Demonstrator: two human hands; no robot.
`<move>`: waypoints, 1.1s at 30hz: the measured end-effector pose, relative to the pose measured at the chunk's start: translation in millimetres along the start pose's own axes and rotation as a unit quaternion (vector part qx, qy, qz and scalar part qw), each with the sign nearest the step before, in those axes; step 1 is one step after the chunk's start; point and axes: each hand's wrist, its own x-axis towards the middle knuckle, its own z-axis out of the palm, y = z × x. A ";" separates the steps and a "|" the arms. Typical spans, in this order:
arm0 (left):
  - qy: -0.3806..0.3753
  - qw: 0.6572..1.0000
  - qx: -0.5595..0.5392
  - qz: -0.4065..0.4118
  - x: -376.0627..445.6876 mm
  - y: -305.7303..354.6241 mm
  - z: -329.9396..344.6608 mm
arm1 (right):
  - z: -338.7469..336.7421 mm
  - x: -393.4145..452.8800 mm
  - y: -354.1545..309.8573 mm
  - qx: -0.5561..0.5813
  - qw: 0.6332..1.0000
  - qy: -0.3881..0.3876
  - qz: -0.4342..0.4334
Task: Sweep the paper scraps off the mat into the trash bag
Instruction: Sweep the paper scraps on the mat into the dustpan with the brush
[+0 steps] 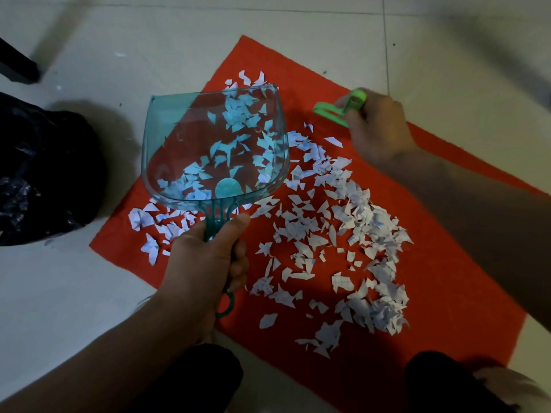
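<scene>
Left hand gripped the clear teal dustpan by its handle, held over the red mat. Right hand held a green brush. Paper scraps lay scattered across the mat. Black trash bag sat on the floor to the left.

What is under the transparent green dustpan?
Through the clear dustpan the red mat and many paper scraps show, tinted blue-green. Whether they lie in the pan or beneath it is unclear. The round label near its handle hides a spot.
</scene>
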 end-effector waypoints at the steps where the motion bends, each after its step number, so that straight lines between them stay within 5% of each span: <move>1: -0.001 1.000 -0.001 -0.001 -0.4 0.3 0.9 | 1.9 -4.8 -1.2 -0.002 1.000 -0.014 -0.010; 7: -0.001 1.000 0.002 0.000 -1.2 -0.3 1.5 | -13.6 -19.9 0.3 0.059 0.998 0.009 -0.020; 12: -0.009 1.000 0.004 0.008 -3.7 -3.4 1.9 | -18.3 -19.4 17.1 -0.008 0.999 0.042 0.024; 19: -0.011 1.000 0.028 0.011 -12.2 -7.9 3.4 | -18.0 -43.1 8.8 0.022 0.999 -0.019 0.016; 26: -0.023 0.999 0.034 0.026 -23.6 -21.8 0.4 | -33.4 -61.4 28.2 -0.003 0.997 0.050 0.062; 33: -0.030 0.996 0.078 0.023 -40.6 -42.0 -2.8 | -28.7 -98.7 18.9 -0.002 0.999 -0.001 0.040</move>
